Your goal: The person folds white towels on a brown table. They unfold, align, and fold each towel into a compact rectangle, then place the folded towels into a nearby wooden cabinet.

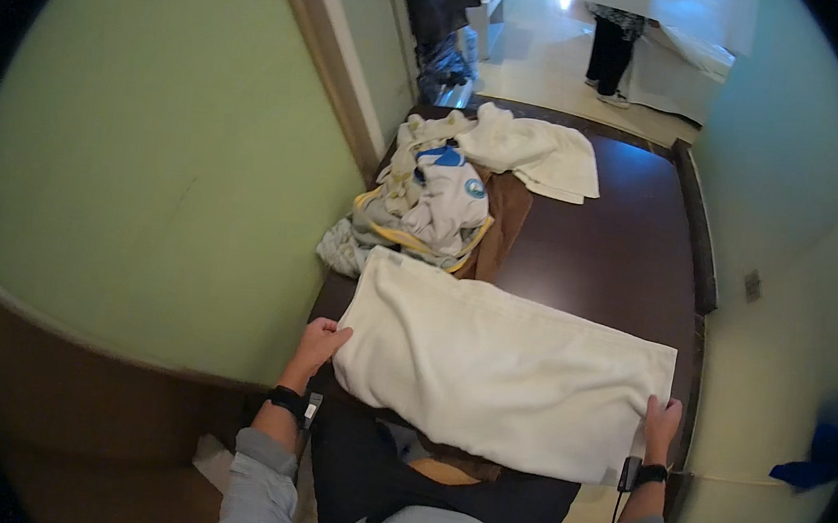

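Observation:
A white towel (499, 366) lies spread and doubled over the near end of a dark brown tabletop (599, 247), its near edge hanging over my lap. My left hand (322, 343) pinches the towel's left edge, and my right hand (662, 421) grips its right edge. Beyond the towel's left part is a loose heap of cloth: a white garment with blue trim and a round badge (451, 197), a grey piece with yellow edging (385, 225), and a brown cloth (506, 209). Another crumpled white towel (540, 152) lies at the far end.
A green wall (158, 164) borders the left side and a pale wall (781, 218) the right. A raised dark ledge (695, 226) runs along the table's right edge. Past the far end, a person in dark trousers (611, 54) stands beside something draped in white (667, 74).

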